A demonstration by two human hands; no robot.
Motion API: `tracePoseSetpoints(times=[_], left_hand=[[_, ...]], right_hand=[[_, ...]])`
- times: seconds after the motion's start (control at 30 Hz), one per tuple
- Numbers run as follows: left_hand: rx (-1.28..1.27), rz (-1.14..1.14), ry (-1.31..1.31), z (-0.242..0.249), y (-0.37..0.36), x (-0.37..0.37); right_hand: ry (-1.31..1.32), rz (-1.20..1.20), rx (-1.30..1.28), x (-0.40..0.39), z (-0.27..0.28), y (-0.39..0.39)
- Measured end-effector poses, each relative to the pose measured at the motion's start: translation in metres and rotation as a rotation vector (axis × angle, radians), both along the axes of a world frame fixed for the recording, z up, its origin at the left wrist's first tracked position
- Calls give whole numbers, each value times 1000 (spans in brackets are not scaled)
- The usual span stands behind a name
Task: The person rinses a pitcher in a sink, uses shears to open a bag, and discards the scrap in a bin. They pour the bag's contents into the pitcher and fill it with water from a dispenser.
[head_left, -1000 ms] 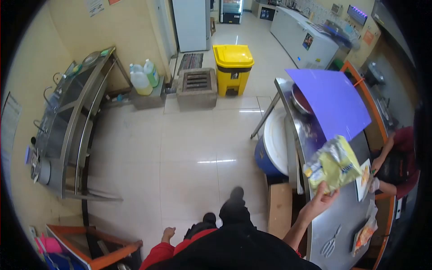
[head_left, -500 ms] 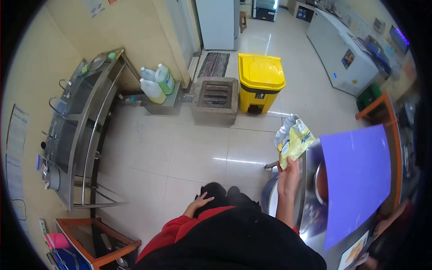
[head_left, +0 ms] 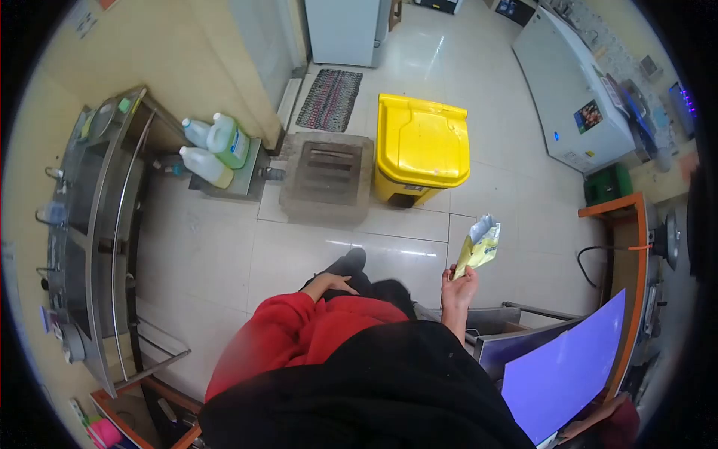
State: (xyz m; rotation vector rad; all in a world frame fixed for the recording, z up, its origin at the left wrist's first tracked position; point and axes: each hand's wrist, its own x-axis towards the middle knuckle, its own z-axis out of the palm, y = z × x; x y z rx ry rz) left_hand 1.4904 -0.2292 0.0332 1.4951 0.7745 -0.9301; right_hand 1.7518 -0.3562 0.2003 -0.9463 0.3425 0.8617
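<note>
My right hand [head_left: 458,290] is closed round the lower end of a yellow, silver-lined packet [head_left: 476,247], which is torn at the top. It holds the packet upright over the floor, in front of the steel table. Near my thigh, my left hand [head_left: 336,284] hangs with its fingers stretched out and nothing in them. Ahead of me stands a yellow lidded bin [head_left: 422,146] with its lid down.
A purple sheet [head_left: 568,367] lies by the steel table [head_left: 516,348], close to another person's arm [head_left: 598,419]. Beside the bin is a floor grate [head_left: 327,177], then jugs [head_left: 232,142] on a low stand. A steel sink unit [head_left: 101,209] lines the left wall; a chest freezer [head_left: 568,97] stands right.
My body has stepped forward toward the bin, which now appears larger and nearer. The packet has turned more edge-on in my right hand. The steel table and purple sheet have slipped back.
</note>
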Motion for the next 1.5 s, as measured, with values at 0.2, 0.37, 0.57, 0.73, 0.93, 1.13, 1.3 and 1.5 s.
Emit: tracePoseSetpoints(times=[0.2,0.37,0.57,0.73,0.93,1.13,1.3,1.5], left_hand=[[-92,107,65,-8,73,18],[-136,292,124,-14,107,37],[-165,579,161,-13,108,80],[-189,833,202,-13,98,114],[-136,1060,234,-17,39,129],[-188,1395,189,-14,-46,118],[296,1166,308,-29,-86,97],[512,1509,368,-34,-164,30]], right_hand=[[247,-63,-159,58,-78,31],[236,240,-362,108,-154,81],[27,727,-634,165,-166,178],[-30,836,-428,217,-201,252],[-218,1510,-664,232,-200,308],[-1764,2309,-640,248,-430,229],[-1778,2516,-702,141,-317,265],[-1913,2694,-425,-4,-214,262]])
